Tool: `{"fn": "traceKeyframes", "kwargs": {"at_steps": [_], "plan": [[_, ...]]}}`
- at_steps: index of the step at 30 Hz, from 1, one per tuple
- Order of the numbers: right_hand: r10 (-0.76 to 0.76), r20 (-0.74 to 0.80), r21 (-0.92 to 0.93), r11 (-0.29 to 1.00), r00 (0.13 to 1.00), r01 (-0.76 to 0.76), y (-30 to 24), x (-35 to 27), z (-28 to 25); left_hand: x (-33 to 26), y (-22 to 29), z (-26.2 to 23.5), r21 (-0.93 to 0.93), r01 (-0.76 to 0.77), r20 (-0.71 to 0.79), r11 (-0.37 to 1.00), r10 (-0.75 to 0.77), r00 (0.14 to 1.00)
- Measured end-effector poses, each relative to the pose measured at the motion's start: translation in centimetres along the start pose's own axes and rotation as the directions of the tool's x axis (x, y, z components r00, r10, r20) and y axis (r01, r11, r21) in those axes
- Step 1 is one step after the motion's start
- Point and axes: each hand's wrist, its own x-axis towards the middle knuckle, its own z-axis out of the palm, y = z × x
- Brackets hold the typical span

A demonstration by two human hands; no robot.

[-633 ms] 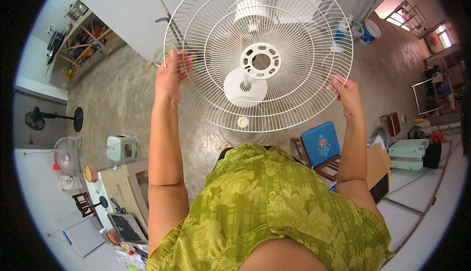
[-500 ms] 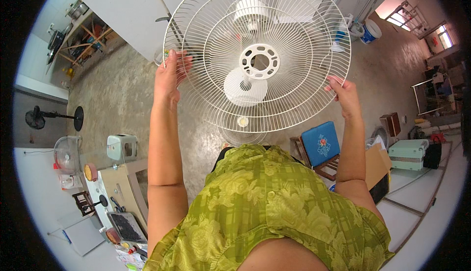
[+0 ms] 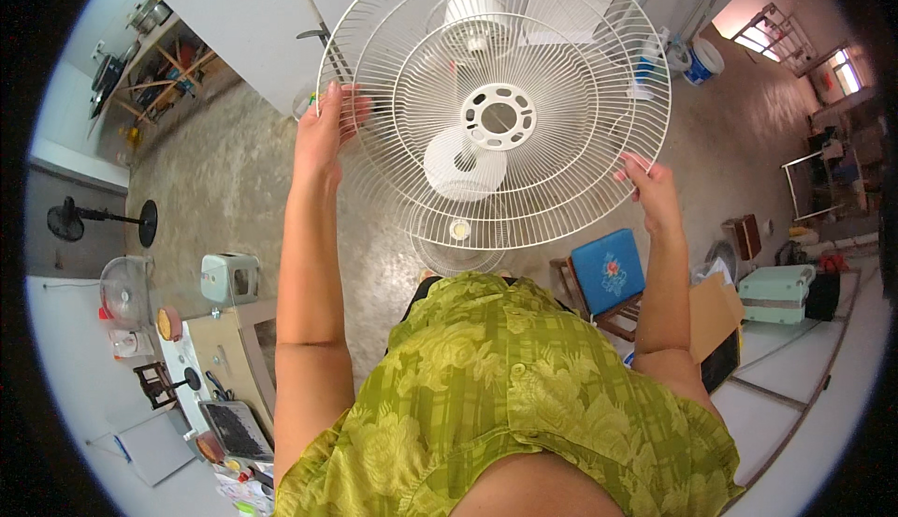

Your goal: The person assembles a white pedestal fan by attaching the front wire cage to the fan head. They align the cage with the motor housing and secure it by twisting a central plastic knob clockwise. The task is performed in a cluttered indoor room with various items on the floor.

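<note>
A large white wire fan grille point(image 3: 499, 100) is held up in front of me, facing me with its ring-shaped centre. My left hand point(image 3: 329, 129) is closed on its left rim, thumb on the near side and fingers passing behind the wires. Lower on the opposite rim, my right hand point(image 3: 652, 189) pinches the wire edge. Through the wires I see a white cylindrical fan part point(image 3: 475, 2) beyond the grille. A white rounded piece with a dark opening point(image 3: 458, 169) also shows behind the wires. Below it another round wire cage point(image 3: 449, 260) is partly hidden.
A wooden chair with a blue embroidered seat point(image 3: 608, 272) stands at my right, with cardboard point(image 3: 716, 316) and a pale green case point(image 3: 776, 292) beyond. On the left are a workbench point(image 3: 224, 349), a mint-coloured appliance point(image 3: 229, 278) and a black stand fan point(image 3: 103, 222). Buckets point(image 3: 703, 60) stand far right.
The grille has shifted very slightly to the right relative to the parts behind it. Both hands keep their hold on the rim, the left one a little higher in the picture.
</note>
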Motion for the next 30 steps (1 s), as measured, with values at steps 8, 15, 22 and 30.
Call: {"fn": "traceKeyframes", "kwargs": {"at_steps": [8,15,22,30], "plan": [[0.023,0.031,0.128,0.991,0.999,-0.027,2.3,-1.0,0.2,-0.6,2.9,1.7,0.024,-0.143,0.039,0.989,0.142,0.989],[0.157,0.147,0.259,0.947,0.977,-0.191,6.5,-1.0,1.1,-1.4,4.4,3.1,0.026,-0.333,0.162,0.943,0.325,0.932],[0.214,0.218,0.326,0.904,0.952,-0.277,9.0,-1.2,1.7,-1.8,5.0,3.8,0.11,-0.395,0.19,0.912,0.371,0.909],[0.271,0.255,0.36,0.864,0.928,-0.351,9.9,-1.6,2.3,-2.7,6.1,4.6,0.155,-0.496,0.255,0.854,0.45,0.856]]}}
